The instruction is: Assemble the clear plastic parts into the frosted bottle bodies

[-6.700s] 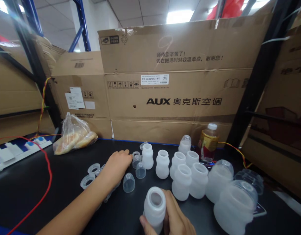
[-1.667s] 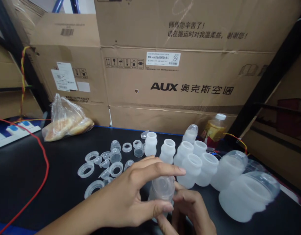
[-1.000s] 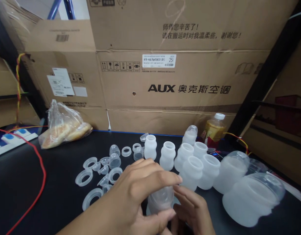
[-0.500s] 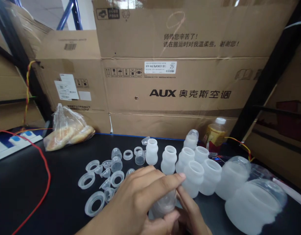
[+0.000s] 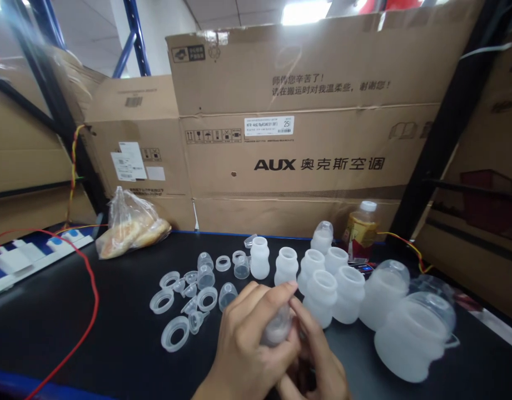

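The left hand (image 5: 249,347) is being held low above the black table (image 5: 51,328), with its fingers (image 5: 269,297) being curled over a small see-through cap (image 5: 277,328). The right hand (image 5: 318,361) is being raised close beside it, and its long fingers are being pressed against the other side of the same piece. The cap is looking cloudy and soft, and much of its shape is being hidden by the fingers, so its exact form cannot be told. It is being gripped narrowly between both hands, near the fingertips, and it is being kept tilted above the table, not touching it. To the left of the hands, a small clear cup (image 5: 227,295), several clear rings (image 5: 175,334) and small funnel pieces (image 5: 196,321) are being left lying on the table. To the right, milky white bottles (image 5: 320,297) are being left standing upright, and the nearest one is standing just beside the right-hand fingers.
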`<state>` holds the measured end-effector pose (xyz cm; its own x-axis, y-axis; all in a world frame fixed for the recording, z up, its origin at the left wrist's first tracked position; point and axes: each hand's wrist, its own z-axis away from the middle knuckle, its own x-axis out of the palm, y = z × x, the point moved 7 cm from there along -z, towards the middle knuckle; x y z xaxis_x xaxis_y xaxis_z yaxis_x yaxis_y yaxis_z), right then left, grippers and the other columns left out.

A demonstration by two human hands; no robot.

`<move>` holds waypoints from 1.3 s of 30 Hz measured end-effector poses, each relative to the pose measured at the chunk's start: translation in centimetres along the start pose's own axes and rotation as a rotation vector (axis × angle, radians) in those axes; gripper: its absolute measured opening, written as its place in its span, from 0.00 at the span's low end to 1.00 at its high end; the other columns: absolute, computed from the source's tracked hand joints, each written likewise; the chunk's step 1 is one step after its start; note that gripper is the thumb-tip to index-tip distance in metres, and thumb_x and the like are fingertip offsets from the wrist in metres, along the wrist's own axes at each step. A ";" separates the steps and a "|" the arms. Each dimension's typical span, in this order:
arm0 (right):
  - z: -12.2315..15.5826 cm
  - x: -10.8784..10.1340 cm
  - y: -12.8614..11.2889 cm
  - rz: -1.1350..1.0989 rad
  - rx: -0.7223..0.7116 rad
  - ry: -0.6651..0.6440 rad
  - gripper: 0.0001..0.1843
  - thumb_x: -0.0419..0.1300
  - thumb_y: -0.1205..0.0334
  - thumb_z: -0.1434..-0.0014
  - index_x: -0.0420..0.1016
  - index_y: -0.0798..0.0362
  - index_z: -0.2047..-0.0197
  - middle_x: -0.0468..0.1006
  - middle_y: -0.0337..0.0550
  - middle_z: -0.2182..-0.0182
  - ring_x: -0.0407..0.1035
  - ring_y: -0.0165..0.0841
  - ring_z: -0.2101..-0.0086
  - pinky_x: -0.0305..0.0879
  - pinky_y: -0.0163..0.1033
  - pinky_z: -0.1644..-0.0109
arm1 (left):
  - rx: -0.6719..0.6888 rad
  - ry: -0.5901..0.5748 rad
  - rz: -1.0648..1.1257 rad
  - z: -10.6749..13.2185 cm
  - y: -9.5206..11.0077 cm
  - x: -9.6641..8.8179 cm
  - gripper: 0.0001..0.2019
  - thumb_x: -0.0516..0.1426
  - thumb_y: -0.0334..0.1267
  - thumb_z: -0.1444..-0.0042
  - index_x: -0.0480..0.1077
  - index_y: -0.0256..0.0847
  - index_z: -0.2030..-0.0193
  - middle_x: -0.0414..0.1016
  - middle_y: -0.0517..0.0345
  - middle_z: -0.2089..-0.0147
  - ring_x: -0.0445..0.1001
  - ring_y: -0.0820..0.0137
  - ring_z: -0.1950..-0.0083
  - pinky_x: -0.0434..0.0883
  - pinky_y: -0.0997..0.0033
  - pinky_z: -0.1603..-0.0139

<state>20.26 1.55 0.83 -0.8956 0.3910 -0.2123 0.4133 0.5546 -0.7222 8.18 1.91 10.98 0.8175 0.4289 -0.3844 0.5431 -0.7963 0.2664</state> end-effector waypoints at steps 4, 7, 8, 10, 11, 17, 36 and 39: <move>0.0 0.9 1.5 -0.050 0.113 -0.070 0.34 0.60 0.57 0.37 0.70 0.39 0.28 0.86 0.32 0.69 0.73 0.31 0.83 0.72 0.35 0.76 | 0.007 -0.029 -0.019 -0.1 -0.1 -0.1 0.23 0.61 0.26 0.40 0.74 0.47 0.38 0.86 0.58 0.61 0.82 0.66 0.65 0.84 0.64 0.62; -0.1 1.4 2.1 -0.045 0.154 -0.090 0.33 0.60 0.54 0.38 0.71 0.39 0.29 0.82 0.28 0.75 0.72 0.33 0.84 0.69 0.36 0.75 | 0.022 -0.076 -0.047 -0.1 -0.2 0.0 0.22 0.62 0.28 0.39 0.74 0.46 0.39 0.86 0.57 0.60 0.82 0.65 0.64 0.85 0.62 0.60; -0.1 1.5 2.3 -0.033 0.160 -0.093 0.33 0.60 0.54 0.39 0.72 0.40 0.30 0.81 0.28 0.77 0.73 0.34 0.84 0.68 0.36 0.75 | 0.030 -0.093 -0.061 -0.1 -0.2 0.0 0.21 0.62 0.28 0.39 0.74 0.46 0.40 0.86 0.57 0.60 0.83 0.65 0.64 0.84 0.62 0.59; -0.1 1.8 2.6 -0.015 0.168 -0.116 0.35 0.61 0.53 0.41 0.75 0.43 0.30 0.79 0.29 0.79 0.73 0.35 0.84 0.68 0.37 0.75 | 0.055 -0.131 -0.098 -0.3 -0.1 -0.3 0.18 0.62 0.28 0.39 0.74 0.44 0.42 0.86 0.56 0.60 0.82 0.64 0.64 0.83 0.62 0.61; -0.1 2.0 2.8 -0.022 0.173 -0.135 0.35 0.61 0.53 0.42 0.76 0.45 0.31 0.80 0.31 0.77 0.73 0.34 0.84 0.69 0.37 0.74 | 0.073 -0.154 -0.122 -0.5 0.0 -0.5 0.17 0.61 0.29 0.38 0.73 0.42 0.43 0.85 0.55 0.61 0.81 0.64 0.64 0.82 0.63 0.63; -0.5 2.5 2.1 -0.102 0.117 -0.219 0.19 0.66 0.55 0.46 0.82 0.46 0.50 0.81 0.37 0.64 0.69 0.29 0.78 0.62 0.33 0.75 | 0.222 -0.388 -0.290 -2.5 0.8 -1.2 0.04 0.62 0.39 0.39 0.72 0.45 0.62 0.75 0.62 0.71 0.75 0.65 0.72 0.65 0.68 0.74; -0.2 1.2 1.7 0.047 -0.027 0.017 0.17 0.64 0.55 0.45 0.82 0.50 0.53 0.72 0.34 0.70 0.59 0.27 0.84 0.57 0.36 0.80 | -0.116 -0.333 -0.728 -4.4 1.7 -0.8 0.14 0.65 0.50 0.38 0.77 0.43 0.68 0.78 0.55 0.80 0.80 0.53 0.79 0.59 0.66 0.79; -0.2 1.3 1.7 0.028 0.010 -0.021 0.14 0.65 0.56 0.46 0.79 0.48 0.55 0.72 0.33 0.70 0.60 0.27 0.83 0.56 0.35 0.79 | -0.286 -0.488 -0.215 -3.4 -0.2 -1.6 0.12 0.69 0.49 0.39 0.80 0.45 0.57 0.86 0.49 0.53 0.86 0.47 0.50 0.83 0.49 0.54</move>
<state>19.81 3.15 -0.51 -0.8871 0.3907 -0.2458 0.4364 0.5362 -0.7226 7.37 2.86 14.55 0.5378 0.2683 -0.7993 0.7720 -0.5378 0.3389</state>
